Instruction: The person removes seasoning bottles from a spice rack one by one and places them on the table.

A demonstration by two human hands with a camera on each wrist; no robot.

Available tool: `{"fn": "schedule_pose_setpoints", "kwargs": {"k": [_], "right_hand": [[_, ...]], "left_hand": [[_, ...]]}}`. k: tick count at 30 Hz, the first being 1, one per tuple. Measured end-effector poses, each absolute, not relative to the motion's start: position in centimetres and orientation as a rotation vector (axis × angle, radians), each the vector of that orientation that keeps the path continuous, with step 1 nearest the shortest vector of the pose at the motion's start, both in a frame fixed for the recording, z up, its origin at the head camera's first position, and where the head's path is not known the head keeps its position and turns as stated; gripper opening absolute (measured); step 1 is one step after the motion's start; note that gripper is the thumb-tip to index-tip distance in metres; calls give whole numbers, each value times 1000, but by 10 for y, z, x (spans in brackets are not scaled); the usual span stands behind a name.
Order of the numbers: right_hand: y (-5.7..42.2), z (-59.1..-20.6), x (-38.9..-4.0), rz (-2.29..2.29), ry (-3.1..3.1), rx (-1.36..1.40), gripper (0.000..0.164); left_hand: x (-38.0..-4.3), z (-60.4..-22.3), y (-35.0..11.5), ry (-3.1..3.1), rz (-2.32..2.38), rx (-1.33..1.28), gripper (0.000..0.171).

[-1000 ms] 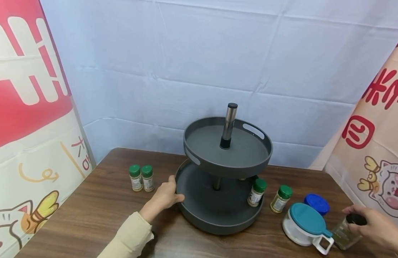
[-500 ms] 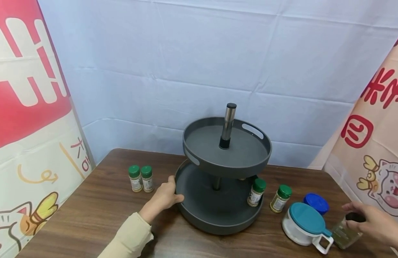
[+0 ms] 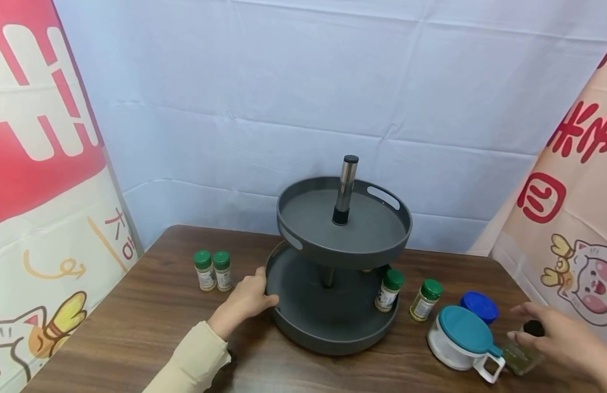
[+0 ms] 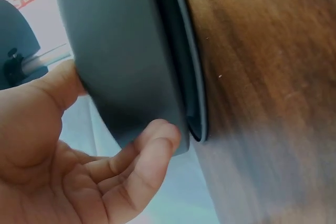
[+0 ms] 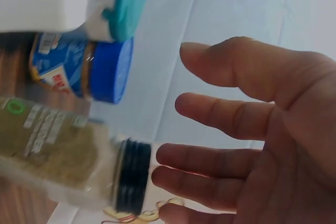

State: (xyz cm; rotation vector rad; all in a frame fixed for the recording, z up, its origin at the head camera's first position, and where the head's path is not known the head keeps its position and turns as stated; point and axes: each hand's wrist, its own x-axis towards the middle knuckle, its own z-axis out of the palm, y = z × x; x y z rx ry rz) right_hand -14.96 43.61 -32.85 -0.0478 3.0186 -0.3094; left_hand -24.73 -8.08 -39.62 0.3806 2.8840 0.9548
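Note:
A dark grey two-tier round tray rack [image 3: 344, 251] with a metal post stands mid-table in the head view. My left hand [image 3: 249, 297] grips the left rim of its lower tray; the left wrist view has the thumb at the tray's edge and curled fingers against its wall [image 4: 121, 51]. At far right my right hand [image 3: 561, 335] hovers around a clear jar [image 3: 522, 355] with a black lid. Olive-brown contents and the black lid [image 5: 134, 177] show in the right wrist view, where the fingertips [image 5: 170, 153] are spread just off the lid.
A white handled pot [image 3: 456, 349] with a teal lid and a blue-lidded jar [image 3: 480, 307] stand beside the clear jar. One green-capped shaker [image 3: 426, 300] stands right of the rack, another [image 3: 389, 292] inside the lower tray. Two more green-capped shakers [image 3: 213, 271] stand left.
My right hand has loosened from the black-lidded jar, its fingers spreading and lifting off the lid. The left hand keeps its place on the tray. The head view has shifted slightly.

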Motion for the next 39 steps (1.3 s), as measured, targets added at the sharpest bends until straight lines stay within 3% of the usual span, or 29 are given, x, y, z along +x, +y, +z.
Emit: {"fn": "schedule_pose_setpoints", "kwargs": {"k": [5,12,15,32,39], "right_hand": [[423,-326,-146,-296,3054,-118,53],[401,-325,-138,-276,3136,-243,45],[391,-325,-134,-254,3181,-286,44],[355,-329,-132,-596,2808,-227,49],[338,-335,-131,-574,2797,-395,47]], "left_hand": [[-246,-391,-82,2912,924,428,78],[-238,-384,-79,3022,818,492,61],[-232,-380,-76,3048,766,513,64],[-213,-377,-50,3087,635,906,50],[-207,-376,-36,3006,633,1059,42]]}}
